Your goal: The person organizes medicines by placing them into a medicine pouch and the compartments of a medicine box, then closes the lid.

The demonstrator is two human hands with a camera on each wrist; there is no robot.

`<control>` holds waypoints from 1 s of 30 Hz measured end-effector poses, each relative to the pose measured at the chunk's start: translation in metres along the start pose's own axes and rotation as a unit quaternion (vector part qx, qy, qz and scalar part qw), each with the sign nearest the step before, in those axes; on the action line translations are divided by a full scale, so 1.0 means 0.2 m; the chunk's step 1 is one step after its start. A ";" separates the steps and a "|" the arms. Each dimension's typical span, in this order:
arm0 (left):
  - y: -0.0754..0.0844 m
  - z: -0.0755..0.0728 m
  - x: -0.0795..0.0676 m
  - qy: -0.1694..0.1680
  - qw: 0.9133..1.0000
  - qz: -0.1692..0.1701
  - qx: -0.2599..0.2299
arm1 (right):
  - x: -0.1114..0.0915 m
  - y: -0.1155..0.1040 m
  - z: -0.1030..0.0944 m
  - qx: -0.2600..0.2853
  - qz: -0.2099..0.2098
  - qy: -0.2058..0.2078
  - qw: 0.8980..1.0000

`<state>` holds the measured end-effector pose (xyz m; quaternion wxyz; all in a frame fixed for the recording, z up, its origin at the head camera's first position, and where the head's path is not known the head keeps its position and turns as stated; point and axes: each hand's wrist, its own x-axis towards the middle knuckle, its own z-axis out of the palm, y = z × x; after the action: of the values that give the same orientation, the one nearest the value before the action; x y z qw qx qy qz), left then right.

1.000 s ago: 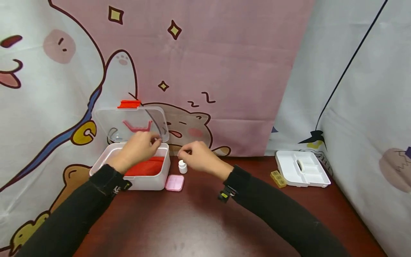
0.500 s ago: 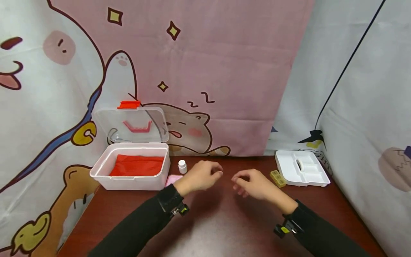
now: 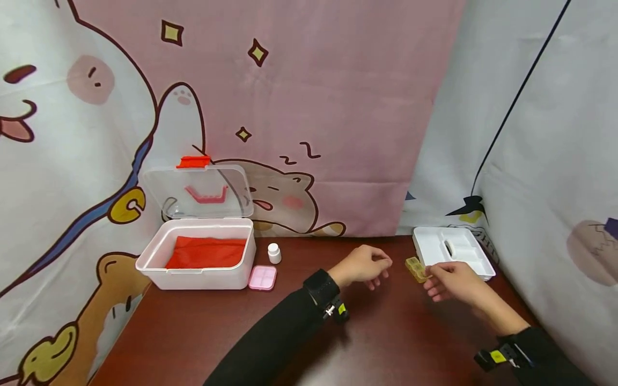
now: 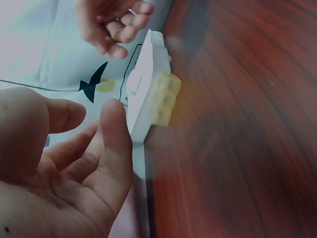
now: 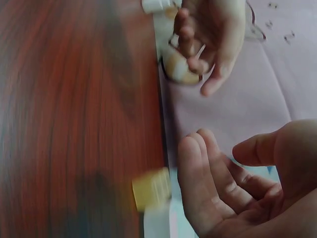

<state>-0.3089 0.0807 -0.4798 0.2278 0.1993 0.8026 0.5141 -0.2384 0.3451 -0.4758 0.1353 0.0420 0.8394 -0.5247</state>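
Note:
My left hand (image 3: 362,265) hangs over the table left of a small translucent yellow compartment case (image 3: 415,269), its fingers loosely bent around nothing. Close to that case's right side is my right hand (image 3: 454,281), relaxed and holding nothing; in the right wrist view a gap shows between its thumb and fingers (image 5: 198,168). The yellow case leans against the near left edge of a white divided tray (image 3: 434,244), as the left wrist view also shows. Part of the tray's front edge is hidden behind the right hand in the head view.
At the left stands a white box (image 3: 203,279) with its clear lid raised and a red cloth-like item (image 3: 207,252) inside. Beside it are a small white bottle (image 3: 274,253) and a pink four-part case (image 3: 263,277). A printed curtain (image 3: 338,107) rises behind the table.
Both hands have moved right, away from the white box, bottle and pink case, toward the yellow case and white tray. The objects on the table have stayed in place.

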 end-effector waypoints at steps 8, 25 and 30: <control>0.09 0.26 0.16 0.049 0.997 -0.039 0.041 | -0.02 0.13 -0.24 -0.042 0.044 0.067 0.996; 0.13 0.53 0.37 0.164 0.971 -0.056 0.163 | -0.02 0.36 -0.39 -0.148 0.094 0.219 0.960; 0.15 0.56 0.41 0.204 0.954 -0.061 0.210 | 0.04 0.37 -0.40 -0.160 0.093 0.230 0.955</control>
<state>-0.3090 0.2206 -0.5071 0.0429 0.0841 0.9324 0.3488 -0.2451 0.4481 -0.5092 -0.0081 0.2174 0.9133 -0.3443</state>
